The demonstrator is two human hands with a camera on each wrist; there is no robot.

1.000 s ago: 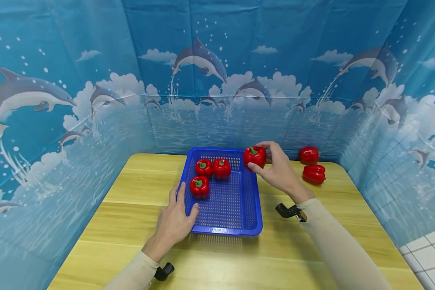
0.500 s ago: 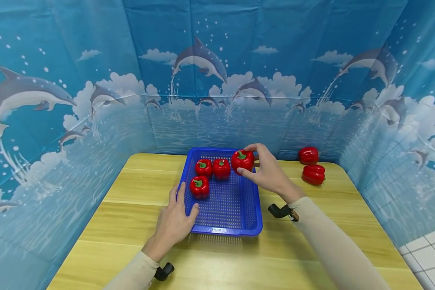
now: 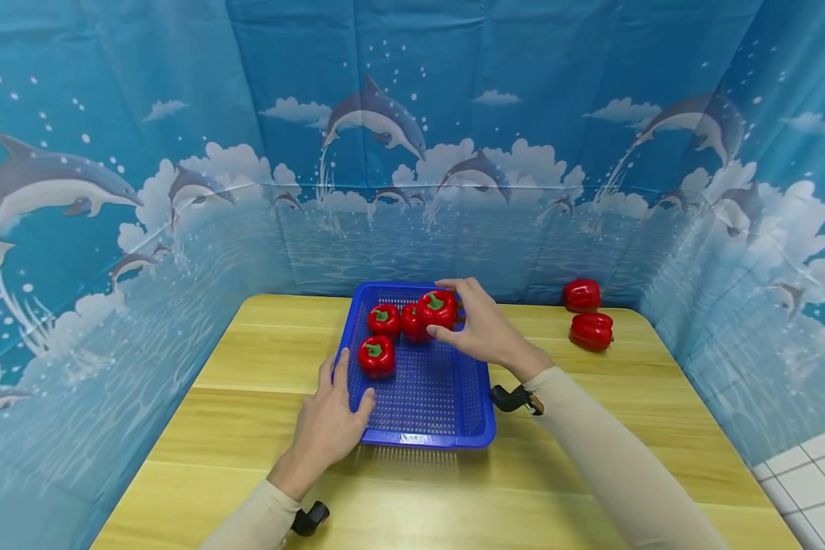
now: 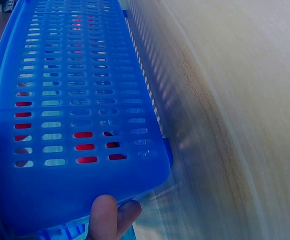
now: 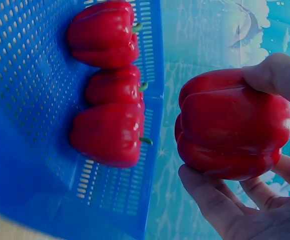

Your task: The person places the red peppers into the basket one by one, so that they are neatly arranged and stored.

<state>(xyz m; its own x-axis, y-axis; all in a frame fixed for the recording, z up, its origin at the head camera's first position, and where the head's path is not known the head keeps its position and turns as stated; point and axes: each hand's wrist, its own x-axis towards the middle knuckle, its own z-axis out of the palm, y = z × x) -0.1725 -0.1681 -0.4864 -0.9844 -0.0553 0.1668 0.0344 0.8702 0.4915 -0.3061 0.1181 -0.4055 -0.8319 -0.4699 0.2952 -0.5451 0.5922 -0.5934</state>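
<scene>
A blue perforated basket (image 3: 422,440) holds three red peppers, among them one at the front left (image 3: 376,357) and one behind it (image 3: 384,321). My right hand (image 3: 484,325) grips another red pepper (image 3: 436,310) above the basket, partly covering the third. In the right wrist view the gripped pepper (image 5: 229,125) lies between thumb and fingers, apart from the three peppers. My left hand (image 3: 330,420) rests on the basket's left side; the left wrist view has its fingertips (image 4: 104,215) against the basket wall (image 4: 75,190).
Two more red peppers (image 3: 582,295) (image 3: 591,331) lie on the wooden table (image 3: 247,397) to the right of the basket. A blue curtain with dolphins (image 3: 385,229) stands behind the table and along its sides. White tiles (image 3: 811,473) show at the lower right.
My right hand has moved left with the gripped pepper, from the basket's right rim to beside the back peppers. My left hand has stayed at the basket's side.
</scene>
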